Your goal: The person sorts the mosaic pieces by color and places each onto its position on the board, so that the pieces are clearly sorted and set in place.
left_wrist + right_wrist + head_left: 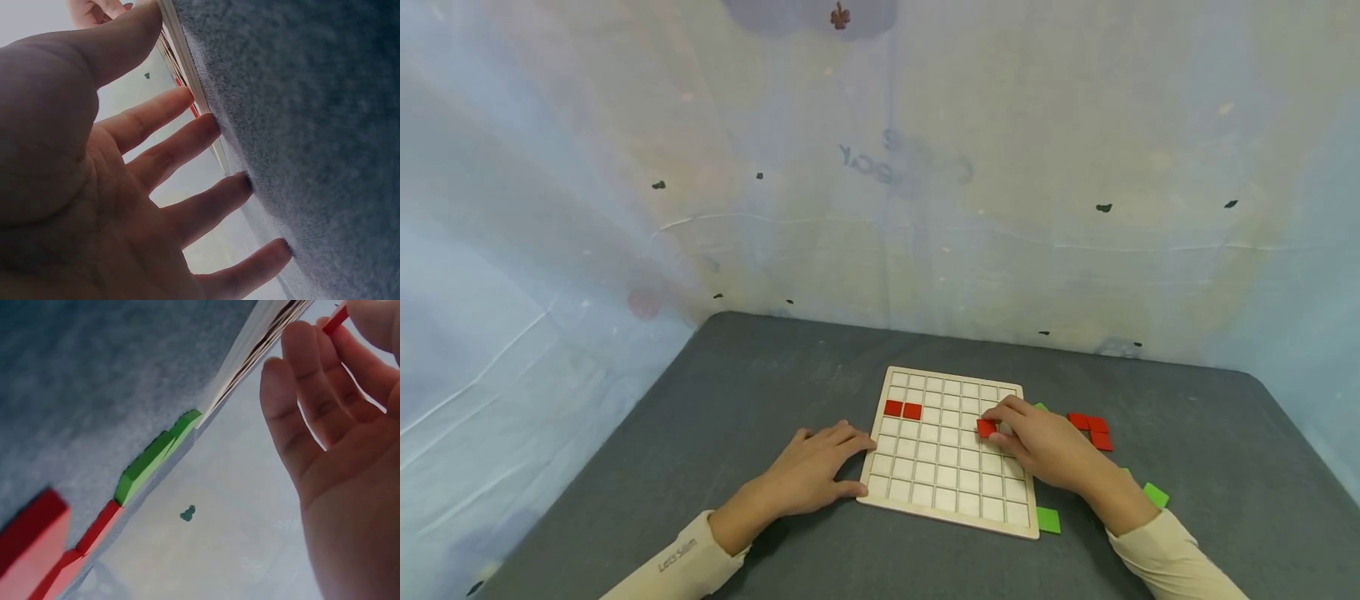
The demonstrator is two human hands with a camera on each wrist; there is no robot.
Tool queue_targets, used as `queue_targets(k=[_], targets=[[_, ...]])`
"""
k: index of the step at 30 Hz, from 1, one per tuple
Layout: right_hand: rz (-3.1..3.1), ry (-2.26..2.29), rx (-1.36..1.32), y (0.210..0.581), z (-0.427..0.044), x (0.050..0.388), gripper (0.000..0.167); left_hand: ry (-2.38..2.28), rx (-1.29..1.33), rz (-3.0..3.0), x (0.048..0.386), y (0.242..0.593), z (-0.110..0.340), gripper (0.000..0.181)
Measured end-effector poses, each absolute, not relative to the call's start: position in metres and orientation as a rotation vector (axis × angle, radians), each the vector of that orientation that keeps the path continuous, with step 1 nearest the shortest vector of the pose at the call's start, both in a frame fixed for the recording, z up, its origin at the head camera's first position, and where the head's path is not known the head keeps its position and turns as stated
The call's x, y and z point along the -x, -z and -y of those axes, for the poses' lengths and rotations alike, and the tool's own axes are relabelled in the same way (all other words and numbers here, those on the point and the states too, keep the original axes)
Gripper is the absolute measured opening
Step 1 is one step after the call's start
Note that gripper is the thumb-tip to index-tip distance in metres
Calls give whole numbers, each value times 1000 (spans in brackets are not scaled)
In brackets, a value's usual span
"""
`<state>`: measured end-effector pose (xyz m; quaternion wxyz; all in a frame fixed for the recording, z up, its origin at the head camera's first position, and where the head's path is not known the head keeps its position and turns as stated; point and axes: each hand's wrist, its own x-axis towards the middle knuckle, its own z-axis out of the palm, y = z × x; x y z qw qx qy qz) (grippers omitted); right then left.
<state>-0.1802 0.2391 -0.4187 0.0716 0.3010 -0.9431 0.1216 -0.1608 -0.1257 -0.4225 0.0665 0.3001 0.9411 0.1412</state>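
Note:
A pale wooden grid board (948,527) lies on the grey table, with two red square tiles (912,412) side by side in cells near its left edge. My right hand (1047,443) pinches another red tile (986,428) between thumb and fingers over the right half of the board. In the right wrist view that tile (336,320) shows at the fingertips. At the board's left edge my left hand (815,471) rests with fingers spread, thumb and index finger touching the rim. The left wrist view shows its fingers (187,140) extended, the fingertips against board edge and table.
Several loose red tiles (1099,441) lie right of the board. Green tiles (1048,521) lie by its right edge, another green tile (1156,495) near the right forearm, which hides part of the table. A pale curtain (925,250) hangs behind the dark table (760,392).

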Motion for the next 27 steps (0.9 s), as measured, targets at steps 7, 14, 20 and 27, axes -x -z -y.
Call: queue_targets(k=[7,14,20,27], targets=[[2873,-358,-893,418,-232,185,28,-410,-898,-2839,162,421,126,59],[2876,-401,-868,418,-230,189,27,-400,-916,-2837,162,422,126,59],[2830,-339,-904,417,-228,194,26,-389,-924,-2836,164,421,125,59],[2820,-344,-916,412,-224,199,27,-381,-911,-2833,164,424,125,59]])
